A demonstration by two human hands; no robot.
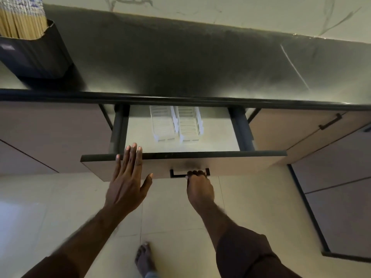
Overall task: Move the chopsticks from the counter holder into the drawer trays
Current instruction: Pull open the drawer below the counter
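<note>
**A:** What fills the view?

**B:** A dark, glossy counter (200,63) runs across the upper half, seen from above. Below its front edge a drawer (230,163) stands pulled out over a pale tiled floor (50,207).

**A:** What is inside the drawer?

**B:** Two white slatted trays (163,125) lie side by side near the back, touching or nearly so. Their slats are slightly blurred; I see nothing lying in them.

**A:** And the chopsticks?

**B:** A dense bundle of pale wooden chopsticks (20,19) stands upright in a dark holder (38,55) on the counter at far left, well apart from the drawer.

**A:** Where are the hands?

**B:** The left hand (128,177) is flat and fully spread, fingers straight, lying against the drawer front with fingertips over its top edge; it grips nothing. The right hand (198,185) is curled closed around the black handle (178,174) at the middle of the drawer front.

**A:** Anything smaller?

**B:** A bare foot (144,259) on the tiles between the two arms.
</note>
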